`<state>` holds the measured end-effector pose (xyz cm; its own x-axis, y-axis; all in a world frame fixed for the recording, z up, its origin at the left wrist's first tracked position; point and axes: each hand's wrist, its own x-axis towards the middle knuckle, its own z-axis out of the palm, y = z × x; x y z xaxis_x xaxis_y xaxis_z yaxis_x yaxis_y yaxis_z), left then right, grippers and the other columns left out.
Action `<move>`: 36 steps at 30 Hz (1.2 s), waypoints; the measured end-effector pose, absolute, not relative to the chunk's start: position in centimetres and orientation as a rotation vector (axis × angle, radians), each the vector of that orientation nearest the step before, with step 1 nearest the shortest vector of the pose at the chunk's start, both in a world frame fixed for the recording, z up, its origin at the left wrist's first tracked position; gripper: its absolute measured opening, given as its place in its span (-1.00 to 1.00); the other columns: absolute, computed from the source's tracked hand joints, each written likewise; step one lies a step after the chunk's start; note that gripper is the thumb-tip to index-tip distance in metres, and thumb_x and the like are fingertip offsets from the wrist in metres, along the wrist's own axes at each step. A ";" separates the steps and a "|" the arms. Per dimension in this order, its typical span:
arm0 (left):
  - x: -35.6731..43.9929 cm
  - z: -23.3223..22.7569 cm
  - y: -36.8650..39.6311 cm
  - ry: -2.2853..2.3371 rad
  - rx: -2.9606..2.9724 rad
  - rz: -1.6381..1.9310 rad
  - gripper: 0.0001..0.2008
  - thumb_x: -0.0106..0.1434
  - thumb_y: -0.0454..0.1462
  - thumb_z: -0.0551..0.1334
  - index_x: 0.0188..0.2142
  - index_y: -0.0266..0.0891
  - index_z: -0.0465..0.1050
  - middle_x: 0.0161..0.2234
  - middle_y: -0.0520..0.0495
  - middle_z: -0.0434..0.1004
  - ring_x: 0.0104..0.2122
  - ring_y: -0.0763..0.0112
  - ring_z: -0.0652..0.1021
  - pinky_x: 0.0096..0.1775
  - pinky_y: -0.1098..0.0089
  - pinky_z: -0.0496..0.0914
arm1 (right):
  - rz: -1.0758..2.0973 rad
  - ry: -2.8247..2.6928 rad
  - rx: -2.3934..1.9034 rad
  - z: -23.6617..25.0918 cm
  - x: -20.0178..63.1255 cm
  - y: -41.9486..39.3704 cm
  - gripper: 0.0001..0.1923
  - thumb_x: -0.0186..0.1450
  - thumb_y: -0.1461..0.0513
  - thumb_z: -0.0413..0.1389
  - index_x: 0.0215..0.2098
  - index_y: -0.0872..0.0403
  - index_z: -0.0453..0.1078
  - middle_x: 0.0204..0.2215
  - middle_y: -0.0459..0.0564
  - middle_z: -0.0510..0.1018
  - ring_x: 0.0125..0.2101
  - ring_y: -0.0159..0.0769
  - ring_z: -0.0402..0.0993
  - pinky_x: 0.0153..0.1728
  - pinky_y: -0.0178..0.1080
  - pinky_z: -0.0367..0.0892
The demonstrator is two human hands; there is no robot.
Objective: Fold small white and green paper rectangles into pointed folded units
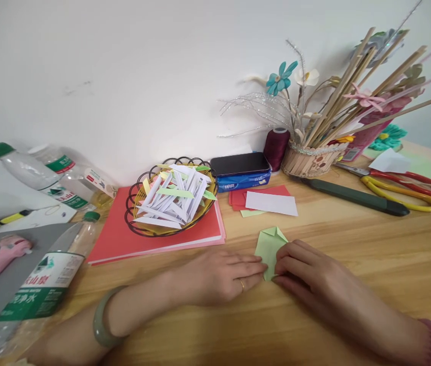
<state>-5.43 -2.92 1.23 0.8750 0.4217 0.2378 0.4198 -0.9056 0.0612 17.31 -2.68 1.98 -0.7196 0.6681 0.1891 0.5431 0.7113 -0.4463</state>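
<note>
A light green piece of paper lies on the table between my hands, its top corners folded inward. My left hand, with a ring on one finger, rests flat, fingers stretched out and tips on the paper's left edge. On the other side, my right hand has its fingers bent and pressed together at the paper's right edge, closed on it. Part of that edge is hidden beneath the fingers. Just beyond lie a white paper strip and red paper pieces.
A basket of folded paper strips sits on red sheets. Plastic bottles and a pink glue gun are at left. Behind stand a blue packet, thread spool and flower basket; scissors lie right.
</note>
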 end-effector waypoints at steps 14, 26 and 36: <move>-5.2 0.8 -3.6 0.647 3.259 0.415 -0.72 0.38 -0.39 -0.01 0.01 -0.38 0.36 0.02 -0.09 0.44 0.02 0.37 0.44 -0.01 0.42 0.38 | 0.615 -2.514 -0.988 1.8 17.3 -2.4 -0.84 0.33 0.32 -0.07 -0.39 0.08 0.28 -0.38 0.00 0.39 -0.36 -0.31 0.35 -0.34 -0.22 0.33; -5.4 0.5 -4.0 0.706 3.281 0.449 -0.71 0.38 -0.37 -0.02 -0.01 -0.35 0.38 0.01 -0.06 0.45 0.01 0.37 0.45 -0.01 0.43 0.37 | 0.631 -2.546 -1.020 2.5 16.9 -1.7 -0.83 0.25 0.40 -0.04 -0.47 0.07 0.25 -0.44 -0.04 0.39 -0.43 -0.34 0.35 -0.42 -0.28 0.29; -5.2 0.8 -3.7 0.629 3.310 0.471 -0.70 0.37 -0.39 -0.04 -0.06 -0.37 0.42 -0.03 -0.14 0.48 -0.03 0.34 0.47 -0.03 0.38 0.36 | 0.707 -2.583 -1.110 3.0 16.5 -1.3 -0.82 0.23 0.40 -0.05 -0.49 0.09 0.25 -0.45 -0.05 0.41 -0.46 -0.36 0.34 -0.44 -0.30 0.26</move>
